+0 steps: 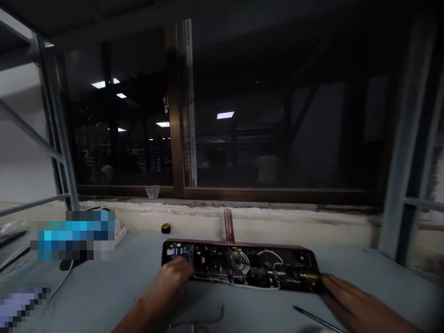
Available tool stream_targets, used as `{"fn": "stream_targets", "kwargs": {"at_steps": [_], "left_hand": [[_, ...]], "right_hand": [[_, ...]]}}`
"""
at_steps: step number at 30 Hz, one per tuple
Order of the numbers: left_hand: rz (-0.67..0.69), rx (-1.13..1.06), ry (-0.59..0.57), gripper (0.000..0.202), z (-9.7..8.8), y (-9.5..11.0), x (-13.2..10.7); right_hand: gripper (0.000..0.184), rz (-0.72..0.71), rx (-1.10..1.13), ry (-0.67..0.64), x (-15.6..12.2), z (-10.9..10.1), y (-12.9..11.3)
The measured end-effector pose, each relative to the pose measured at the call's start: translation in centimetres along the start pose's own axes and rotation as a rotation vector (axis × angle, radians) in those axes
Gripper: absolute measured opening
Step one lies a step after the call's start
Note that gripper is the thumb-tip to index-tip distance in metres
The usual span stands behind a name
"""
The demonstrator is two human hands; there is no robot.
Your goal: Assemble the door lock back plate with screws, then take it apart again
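A long open door-lock body lies flat on the grey table, its circuit board, wires and metal parts facing up. A copper-coloured handle stands up from its far edge. My left hand rests on the lock's left end by the blue circuit board, fingers curled; what they pinch is hidden. My right hand lies against the lock's right end, fingers stretched flat along the table.
A thin dark tool lies on the table in front of my right hand. A bent wire piece sits near the front edge. A small dark knob and a clear cup are by the window sill. Metal shelf frames stand left and right.
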State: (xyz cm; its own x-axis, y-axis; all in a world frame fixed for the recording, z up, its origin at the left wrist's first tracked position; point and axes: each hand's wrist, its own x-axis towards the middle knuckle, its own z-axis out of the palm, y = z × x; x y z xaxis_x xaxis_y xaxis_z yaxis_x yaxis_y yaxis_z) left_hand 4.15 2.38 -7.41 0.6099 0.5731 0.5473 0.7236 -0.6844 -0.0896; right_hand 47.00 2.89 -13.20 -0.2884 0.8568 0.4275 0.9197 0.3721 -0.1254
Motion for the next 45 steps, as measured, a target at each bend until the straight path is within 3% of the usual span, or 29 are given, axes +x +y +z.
{"fn": "stream_targets", "kwargs": {"at_steps": [11, 21, 35, 45], "left_hand": [[-0.046, -0.024, -0.071, 0.024, -0.5, 0.0, -0.2], [-0.004, 0.059, -0.116, 0.022, -0.6, 0.0, 0.2], [-0.188, -0.015, -0.059, 0.012, -0.9, 0.1, 0.6], [-0.027, 0.126, -0.099, 0.018, -0.3, -0.6, 0.2]], "right_hand": [[0.044, -0.008, -0.016, -0.046, 0.3, -0.7, -0.7], [0.046, 0.001, -0.019, -0.069, 0.3, -0.8, -0.8], [0.038, -0.017, 0.025, -0.043, 0.4, -1.2, -1.3], [0.040, -0.026, 0.000, -0.003, 0.4, -1.0, -0.9]]}}
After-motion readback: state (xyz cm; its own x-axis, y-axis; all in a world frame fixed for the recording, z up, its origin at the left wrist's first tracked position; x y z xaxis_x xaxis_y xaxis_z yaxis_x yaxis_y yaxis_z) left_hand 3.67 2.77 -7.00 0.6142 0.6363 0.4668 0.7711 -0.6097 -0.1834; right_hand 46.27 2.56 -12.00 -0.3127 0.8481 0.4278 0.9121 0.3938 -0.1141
